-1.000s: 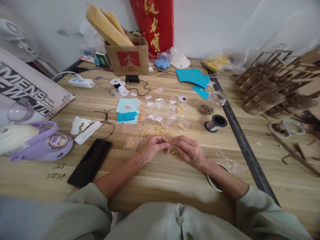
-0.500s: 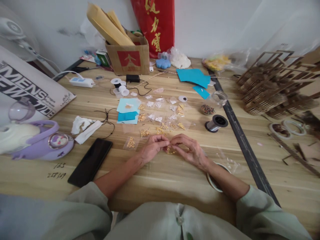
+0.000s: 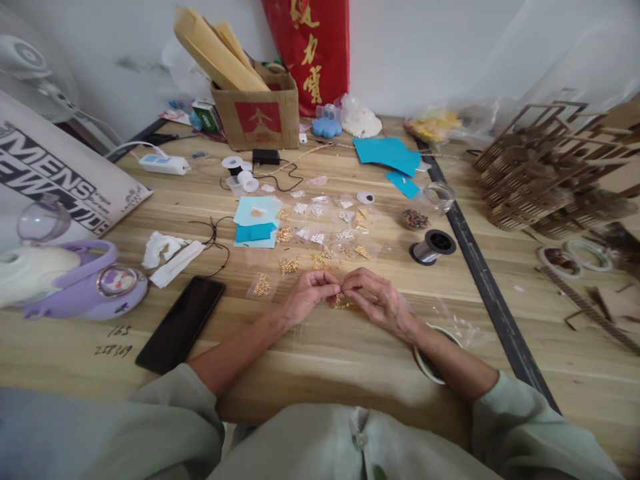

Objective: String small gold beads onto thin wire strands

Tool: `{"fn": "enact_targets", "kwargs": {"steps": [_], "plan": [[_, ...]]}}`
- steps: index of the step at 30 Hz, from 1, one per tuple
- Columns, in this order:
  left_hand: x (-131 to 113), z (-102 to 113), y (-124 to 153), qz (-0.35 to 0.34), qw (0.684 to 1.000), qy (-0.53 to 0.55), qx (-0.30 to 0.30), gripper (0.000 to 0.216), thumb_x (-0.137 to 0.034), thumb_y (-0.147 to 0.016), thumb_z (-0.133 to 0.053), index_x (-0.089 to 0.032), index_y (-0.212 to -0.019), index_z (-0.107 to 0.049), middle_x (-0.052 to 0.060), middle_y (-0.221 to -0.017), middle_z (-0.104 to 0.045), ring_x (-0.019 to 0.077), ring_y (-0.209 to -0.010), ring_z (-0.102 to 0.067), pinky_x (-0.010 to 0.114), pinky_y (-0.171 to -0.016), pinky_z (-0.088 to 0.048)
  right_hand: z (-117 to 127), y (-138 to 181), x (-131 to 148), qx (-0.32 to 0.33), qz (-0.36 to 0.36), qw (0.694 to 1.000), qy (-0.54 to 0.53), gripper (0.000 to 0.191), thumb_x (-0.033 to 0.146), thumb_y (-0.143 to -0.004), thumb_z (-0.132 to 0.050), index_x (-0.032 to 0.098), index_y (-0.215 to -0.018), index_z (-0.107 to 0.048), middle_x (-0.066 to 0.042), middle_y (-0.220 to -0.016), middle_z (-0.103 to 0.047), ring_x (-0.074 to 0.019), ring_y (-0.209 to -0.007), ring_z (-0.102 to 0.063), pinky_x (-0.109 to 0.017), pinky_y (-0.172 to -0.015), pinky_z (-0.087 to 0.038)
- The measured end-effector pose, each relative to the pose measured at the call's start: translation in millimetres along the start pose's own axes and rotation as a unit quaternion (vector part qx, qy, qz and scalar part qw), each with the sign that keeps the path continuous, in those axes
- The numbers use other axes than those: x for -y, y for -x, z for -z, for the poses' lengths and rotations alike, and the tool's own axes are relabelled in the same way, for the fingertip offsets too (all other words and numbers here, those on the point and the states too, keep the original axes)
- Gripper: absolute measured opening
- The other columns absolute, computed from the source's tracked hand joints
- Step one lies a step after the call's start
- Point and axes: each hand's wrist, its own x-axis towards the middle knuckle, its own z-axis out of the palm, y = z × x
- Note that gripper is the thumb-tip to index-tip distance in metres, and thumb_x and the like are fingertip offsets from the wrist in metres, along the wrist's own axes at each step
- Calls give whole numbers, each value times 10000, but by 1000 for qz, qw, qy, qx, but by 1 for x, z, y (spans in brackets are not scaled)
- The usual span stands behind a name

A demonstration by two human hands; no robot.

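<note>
My left hand (image 3: 306,295) and my right hand (image 3: 376,298) meet at the fingertips low over the wooden table (image 3: 320,360). Both are closed in a pinch on a small clear bag of gold beads (image 3: 342,301), whose lower part shows between them. Just beyond lie several little clear bags of gold and silver beads (image 3: 320,240). One bag of gold beads (image 3: 261,285) lies to the left of my left hand. A white bowl (image 3: 429,373) sits half hidden under my right forearm.
A black phone (image 3: 181,323) lies front left beside a purple toy-like container (image 3: 85,283). A wire spool (image 3: 432,245), a glass jar (image 3: 437,195) and a dish of dark beads (image 3: 414,219) stand to the right. A cardboard box (image 3: 257,113) and wooden lattice pieces (image 3: 540,173) sit farther back.
My right hand has lifted slightly and drawn its fingertips closer to the left hand's; the bag has shifted a little with them. Everything else stays put.
</note>
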Motion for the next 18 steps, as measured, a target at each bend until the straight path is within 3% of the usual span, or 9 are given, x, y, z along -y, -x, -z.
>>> {"fn": "enact_targets", "kwargs": {"steps": [6, 13, 18], "plan": [[-2, 0, 1, -32, 995, -90, 7, 199, -271, -679, -735, -110, -687, -617, 6, -616, -612, 98, -571, -561, 244, -605, -454, -2, 1, 1, 0, -27, 1000, 3, 110, 204, -943, -476, 184, -881, -564, -51, -839, -607, -146, -764, -576, -280, -694, -468], [-6, -5, 3, -51, 983, -174, -25, 189, -272, -663, -734, -116, -697, -633, 14, -672, -619, 91, -609, -532, 216, -588, -405, -4, 2, 4, -7, -101, 995, 13, 105, 216, -935, -486, 178, -855, -541, -6, -735, -580, -112, -643, -540, -226, -585, -424], [-5, -2, 1, -41, 984, -169, -24, 203, -284, -661, -737, -117, -690, -624, -2, -658, -598, 85, -608, -513, 213, -593, -391, -4, 2, 0, 3, -48, 998, 51, 109, 213, -951, -460, 186, -893, -548, -29, -795, -585, -132, -700, -560, -248, -633, -460]]}}
